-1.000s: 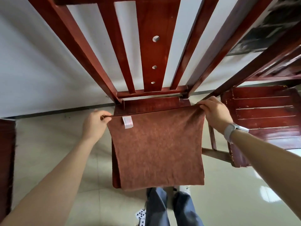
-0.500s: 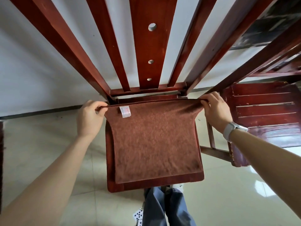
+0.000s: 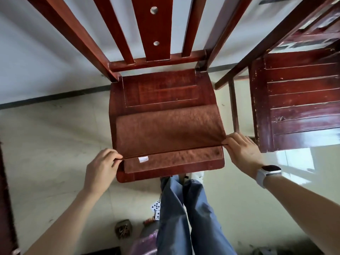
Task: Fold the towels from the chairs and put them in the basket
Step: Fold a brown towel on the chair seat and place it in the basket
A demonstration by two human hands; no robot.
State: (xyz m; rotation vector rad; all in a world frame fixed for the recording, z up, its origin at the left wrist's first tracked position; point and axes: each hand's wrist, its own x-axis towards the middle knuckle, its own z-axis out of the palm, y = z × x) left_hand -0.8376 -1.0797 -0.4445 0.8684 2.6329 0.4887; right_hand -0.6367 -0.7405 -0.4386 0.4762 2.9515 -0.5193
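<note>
A brown towel [image 3: 169, 131] lies on the seat of a red-brown wooden chair [image 3: 161, 89], doubled over toward the seat's front edge. Its lower layer with a white label [image 3: 143, 159] shows beneath the upper layer's edge. My left hand [image 3: 101, 168] pinches the left corner of the upper layer. My right hand [image 3: 242, 150], with a white watch on its wrist, pinches the right corner. The edge between them is stretched taut just above the lower layer. No basket is in view.
A second wooden chair [image 3: 298, 107] stands close on the right. Another dark wooden piece [image 3: 5, 199] runs along the left edge. My legs in blue trousers [image 3: 184, 214] are below the seat, with playing cards [image 3: 156, 208] and small clutter [image 3: 123, 229] on the tiled floor.
Both hands have pulled the towel's far edge from the chair back toward me, folding the towel in half over itself on the seat. The view has tilted further down.
</note>
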